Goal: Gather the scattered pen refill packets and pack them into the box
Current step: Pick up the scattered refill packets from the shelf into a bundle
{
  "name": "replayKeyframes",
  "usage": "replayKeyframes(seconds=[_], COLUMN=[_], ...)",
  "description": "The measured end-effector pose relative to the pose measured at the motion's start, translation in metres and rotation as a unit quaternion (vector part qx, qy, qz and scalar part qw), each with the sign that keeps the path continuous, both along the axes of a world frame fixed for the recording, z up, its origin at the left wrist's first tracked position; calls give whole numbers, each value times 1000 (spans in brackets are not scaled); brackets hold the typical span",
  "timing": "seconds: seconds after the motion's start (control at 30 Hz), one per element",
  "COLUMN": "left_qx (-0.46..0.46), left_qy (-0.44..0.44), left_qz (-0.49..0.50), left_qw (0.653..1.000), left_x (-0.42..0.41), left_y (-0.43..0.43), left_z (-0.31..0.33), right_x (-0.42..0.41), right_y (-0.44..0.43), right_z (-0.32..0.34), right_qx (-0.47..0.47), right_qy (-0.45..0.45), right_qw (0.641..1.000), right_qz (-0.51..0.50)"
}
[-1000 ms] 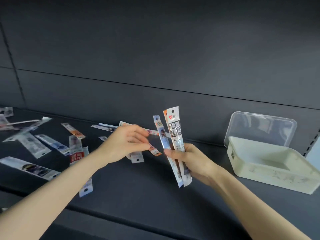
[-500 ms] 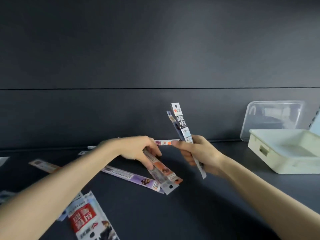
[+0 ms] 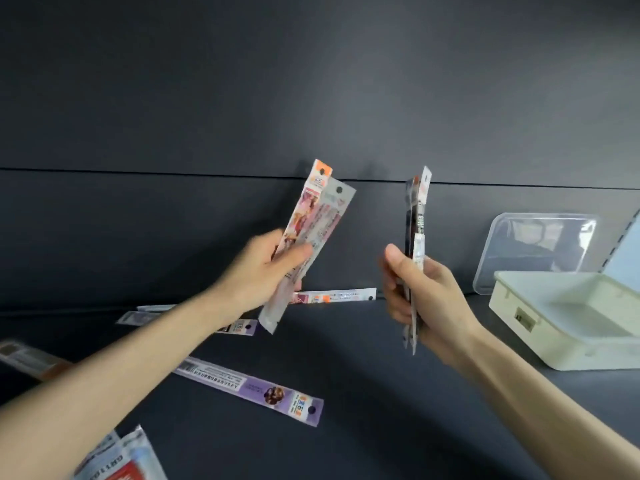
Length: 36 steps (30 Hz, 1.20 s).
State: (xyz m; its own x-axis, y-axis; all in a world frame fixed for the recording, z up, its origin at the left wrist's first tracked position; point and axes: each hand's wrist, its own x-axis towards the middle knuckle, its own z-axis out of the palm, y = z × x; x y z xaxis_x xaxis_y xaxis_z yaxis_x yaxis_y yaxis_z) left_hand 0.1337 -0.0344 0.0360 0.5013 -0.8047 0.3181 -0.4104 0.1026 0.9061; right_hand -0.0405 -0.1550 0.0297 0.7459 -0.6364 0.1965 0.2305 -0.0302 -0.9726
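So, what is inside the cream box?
Nothing shows inside the cream box but its pale floor. Its near wall hides the front strip of that floor, and the picture's edge cuts off the right end.

Yr left bundle (image 3: 313,233) & right bundle (image 3: 419,216) of packets: glossy plastic film, printed. Same shiny film on the near purple packet (image 3: 249,386). Box (image 3: 595,356), right: smooth matt cream plastic; lid (image 3: 540,247) clear glossy plastic. Shelf (image 3: 381,427) & back panel (image 3: 311,98): matt, dark.
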Motion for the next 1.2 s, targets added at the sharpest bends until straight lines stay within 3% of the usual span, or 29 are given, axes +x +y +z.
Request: replayKeyframes(seconds=[0.1,0.2,0.43,0.53,0.67,0.77,1.03,1.13,1.2], left_qx=[-35,-44,11,-9,-39,-28,20,51,18], left_qy=[128,197,237,208,321,363,166,27,17], left_qz=[-21,-31,-17,67,52,5,-21,44,77], left_qw=[991,979,971,976,945,931,986,997,997], left_x=[-30,-53,-60,-47,-33,-41,-65,-55,-47], left_y=[3,7,26,30,32,28,34,36,37], left_z=[-1,-6,-17,-14,-10,-10,-24,-16,-4], right_x=[12,22,32,27,25,28,25,21,21], right_y=[9,19,27,21,18,20,35,31,28], right_z=[-7,-5,-9,-2,-1,-8,-5,0,3], right_qx=[21,27,94,115,137,85,46,66,27], right_qy=[-7,-6,-6,-15,-18,2,2,-3,-20], right_qw=[1000,998,995,993,990,996,994,995,997], right_qz=[12,49,44,10,8,37,96,75,68])
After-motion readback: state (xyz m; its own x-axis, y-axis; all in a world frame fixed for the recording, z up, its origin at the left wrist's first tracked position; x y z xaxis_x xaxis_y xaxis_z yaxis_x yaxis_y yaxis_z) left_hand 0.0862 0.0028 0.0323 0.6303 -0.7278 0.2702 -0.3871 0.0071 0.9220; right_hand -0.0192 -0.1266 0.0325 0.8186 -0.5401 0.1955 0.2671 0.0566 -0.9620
